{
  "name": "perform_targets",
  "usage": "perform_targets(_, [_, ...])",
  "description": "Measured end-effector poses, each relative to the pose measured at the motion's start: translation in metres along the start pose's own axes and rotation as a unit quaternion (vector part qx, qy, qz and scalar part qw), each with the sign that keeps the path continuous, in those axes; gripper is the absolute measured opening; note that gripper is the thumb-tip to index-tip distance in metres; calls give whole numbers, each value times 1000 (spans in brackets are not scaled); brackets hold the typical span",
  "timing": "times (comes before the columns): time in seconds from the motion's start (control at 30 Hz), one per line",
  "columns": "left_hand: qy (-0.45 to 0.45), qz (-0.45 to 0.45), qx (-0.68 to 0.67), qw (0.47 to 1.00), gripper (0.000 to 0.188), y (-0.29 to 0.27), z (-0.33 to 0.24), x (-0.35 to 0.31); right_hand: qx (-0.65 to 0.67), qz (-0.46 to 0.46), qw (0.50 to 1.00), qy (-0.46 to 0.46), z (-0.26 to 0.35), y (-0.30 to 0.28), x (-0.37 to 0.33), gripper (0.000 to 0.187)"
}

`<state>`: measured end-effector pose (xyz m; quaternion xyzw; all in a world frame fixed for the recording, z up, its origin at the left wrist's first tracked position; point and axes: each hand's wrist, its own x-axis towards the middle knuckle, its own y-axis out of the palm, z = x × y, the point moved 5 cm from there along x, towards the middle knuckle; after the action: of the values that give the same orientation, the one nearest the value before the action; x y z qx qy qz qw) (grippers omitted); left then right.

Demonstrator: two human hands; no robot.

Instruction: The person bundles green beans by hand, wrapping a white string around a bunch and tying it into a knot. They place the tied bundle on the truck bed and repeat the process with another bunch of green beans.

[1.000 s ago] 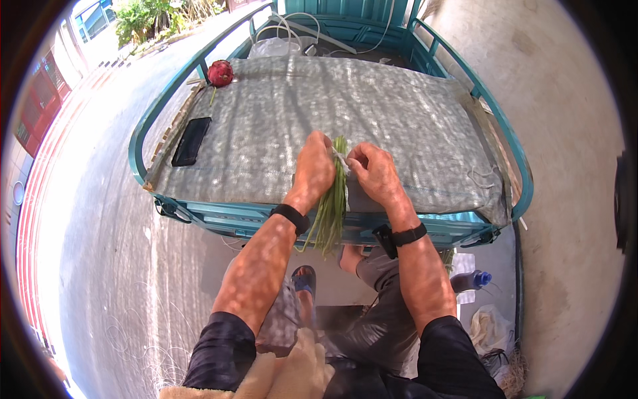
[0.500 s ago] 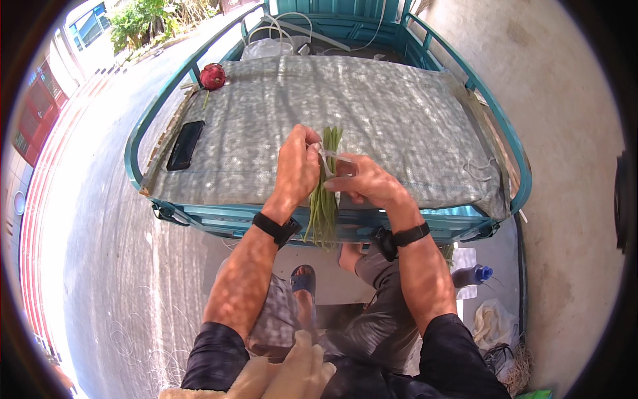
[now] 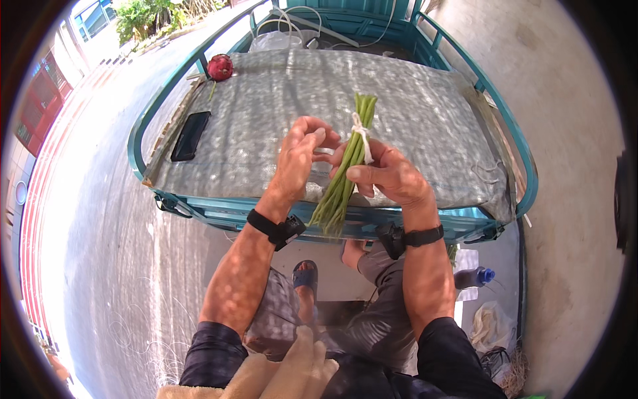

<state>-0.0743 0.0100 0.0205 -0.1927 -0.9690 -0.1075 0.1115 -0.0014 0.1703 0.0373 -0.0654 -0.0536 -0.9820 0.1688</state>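
A bunch of long, thin green stalks hangs tilted over the near edge of the cart, its upper end leaning right. White string is wrapped round it near the top, with a loose tail hanging down. My right hand grips the bunch just below the string, thumb in front and fingers partly hidden behind. Close by on the left side, my left hand has its fingers bent but apart, with nothing clearly in them. Whether its fingertips touch the stalks I cannot tell.
A grey woven sheet covers the teal cart bed, with railings along its sides. On it lie a black phone, a red dragon fruit and loose white string. A blue-capped bottle stands low at right.
The bunch has moved up and right and now tilts, held in my right hand. My left hand has come away from the string, which is now wrapped close round the stalks.
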Motion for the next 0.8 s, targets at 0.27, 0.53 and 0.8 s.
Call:
perform_targets(0.27, [-87, 223, -68, 969, 70, 35, 6, -23, -281, -27, 952, -117, 16, -21, -3, 34])
perform_targets(0.53, [-75, 274, -27, 958, 63, 47, -10, -34, -80, -140, 987, -24, 49, -14, -6, 27])
perform_targets(0.8, [19, 386, 40, 921, 74, 28, -21, -33, -116, 73, 956, -260, 81, 20, -13, 13])
